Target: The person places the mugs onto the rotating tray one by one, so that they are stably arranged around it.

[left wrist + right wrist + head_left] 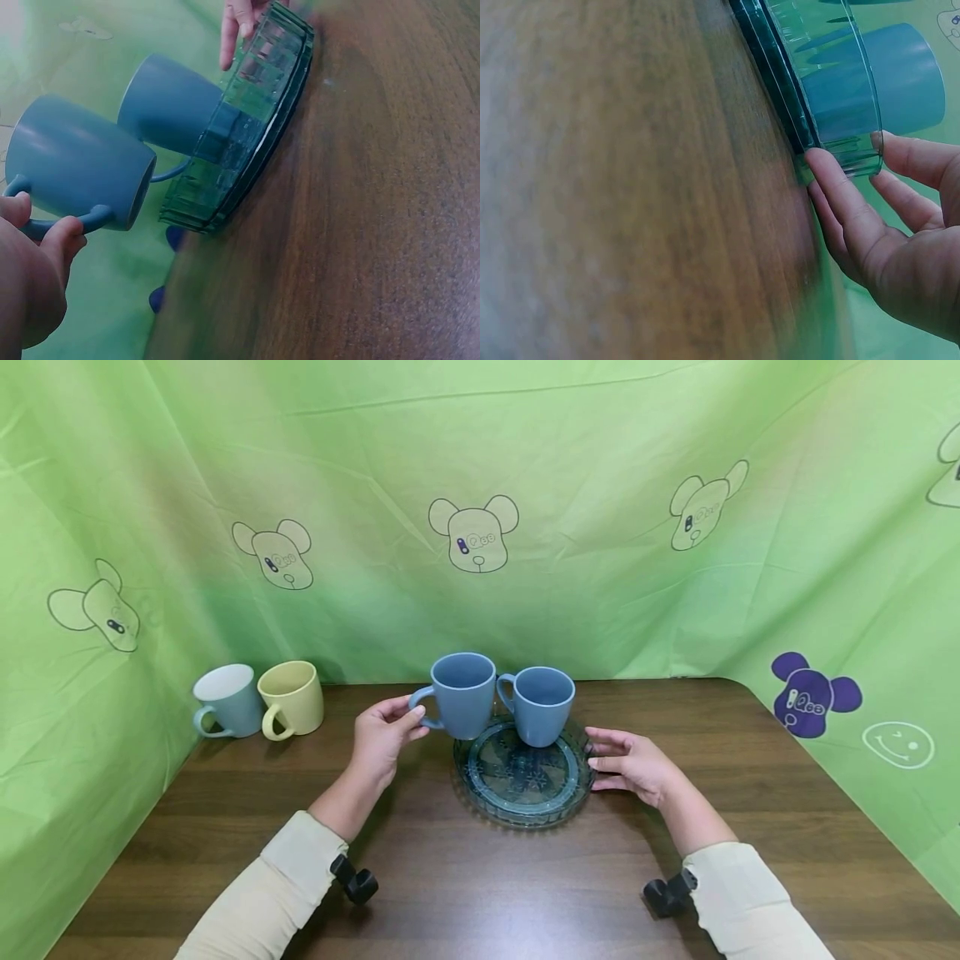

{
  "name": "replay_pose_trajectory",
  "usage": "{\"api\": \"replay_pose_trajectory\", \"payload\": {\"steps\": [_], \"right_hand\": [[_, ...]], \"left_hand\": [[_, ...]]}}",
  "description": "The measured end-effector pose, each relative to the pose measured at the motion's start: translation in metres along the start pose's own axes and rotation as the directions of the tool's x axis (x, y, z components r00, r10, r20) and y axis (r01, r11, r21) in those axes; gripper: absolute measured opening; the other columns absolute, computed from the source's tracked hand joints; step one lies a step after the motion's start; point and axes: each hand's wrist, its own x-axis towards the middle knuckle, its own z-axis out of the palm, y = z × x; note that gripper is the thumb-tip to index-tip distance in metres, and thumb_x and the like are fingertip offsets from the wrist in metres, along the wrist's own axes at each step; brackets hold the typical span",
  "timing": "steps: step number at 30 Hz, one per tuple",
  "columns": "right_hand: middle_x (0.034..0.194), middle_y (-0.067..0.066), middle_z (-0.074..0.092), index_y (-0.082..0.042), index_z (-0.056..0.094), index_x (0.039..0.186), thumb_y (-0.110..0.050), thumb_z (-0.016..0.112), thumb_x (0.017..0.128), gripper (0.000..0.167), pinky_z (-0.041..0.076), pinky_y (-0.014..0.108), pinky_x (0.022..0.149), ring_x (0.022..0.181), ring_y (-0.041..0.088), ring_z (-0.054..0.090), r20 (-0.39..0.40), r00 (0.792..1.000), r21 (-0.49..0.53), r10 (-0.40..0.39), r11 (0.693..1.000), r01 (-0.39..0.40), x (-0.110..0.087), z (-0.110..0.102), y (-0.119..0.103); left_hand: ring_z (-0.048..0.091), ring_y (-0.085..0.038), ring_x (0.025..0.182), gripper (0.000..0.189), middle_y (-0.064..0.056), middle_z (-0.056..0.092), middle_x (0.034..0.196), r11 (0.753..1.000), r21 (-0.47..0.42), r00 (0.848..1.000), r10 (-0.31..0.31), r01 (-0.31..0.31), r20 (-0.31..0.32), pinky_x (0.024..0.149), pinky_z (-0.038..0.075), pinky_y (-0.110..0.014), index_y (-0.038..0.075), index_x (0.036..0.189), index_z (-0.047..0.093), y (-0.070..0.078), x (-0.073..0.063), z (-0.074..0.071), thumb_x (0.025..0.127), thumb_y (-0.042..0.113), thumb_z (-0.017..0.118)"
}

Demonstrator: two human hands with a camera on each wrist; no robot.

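Observation:
My left hand [381,739] holds a blue mug [465,693] by its handle, with thumb and fingers pinching it. In the left wrist view this mug [79,161] hangs in the air over the far left side of a round clear green-blue glass tray [525,814]. A second blue mug [543,706] stands upright on the tray, its handle turned left. My right hand [633,768] touches the tray's right side. In the right wrist view the extended fingers [836,187] rest against the tray's wall and rim [877,112].
At the table's back left stand a blue mug [236,714] with a white inside and a yellow mug [303,702], side by side. A green printed cloth [375,452] hangs behind and along the sides of the brown wooden table [480,893].

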Motion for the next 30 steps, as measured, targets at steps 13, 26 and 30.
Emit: {"api": "replay_pose_trajectory", "payload": {"steps": [13,26,30], "right_hand": [[0.144,0.037,0.026,0.009,0.021,0.150,0.008,0.057,0.093,0.068,0.061,0.043,0.080,0.098,0.018,0.061,0.004,1.000,0.003,0.002,1.000,-0.002,-0.001,0.000,-0.002],[0.144,0.037,0.026,0.009,0.021,0.150,0.008,0.057,0.093,0.067,0.061,0.042,0.080,0.097,0.018,0.061,0.002,1.000,0.007,0.005,1.000,-0.005,-0.002,0.002,-0.003],[0.144,0.037,0.026,0.008,0.021,0.150,0.008,0.058,0.092,0.068,0.061,0.043,0.080,0.097,0.018,0.061,0.000,1.000,0.006,0.004,1.000,-0.004,-0.002,0.002,-0.002]], "left_hand": [[0.066,-0.014,0.068,0.030,-0.008,0.061,0.083,0.999,0.031,1.000,0.008,-0.008,0.001,0.066,0.062,-0.028,-0.018,0.113,0.061,-0.011,-0.001,0.009,0.084,-0.012,0.068],[0.068,-0.022,0.078,0.027,-0.009,0.063,0.085,0.999,0.051,1.000,-0.001,0.001,-0.001,0.068,0.062,-0.029,-0.016,0.109,0.064,-0.021,-0.002,0.016,0.083,-0.013,0.070],[0.067,-0.019,0.075,0.028,-0.010,0.063,0.085,0.998,0.062,1.000,-0.001,0.001,0.009,0.068,0.062,-0.028,-0.017,0.110,0.063,-0.025,-0.003,0.018,0.083,-0.013,0.069]]}}
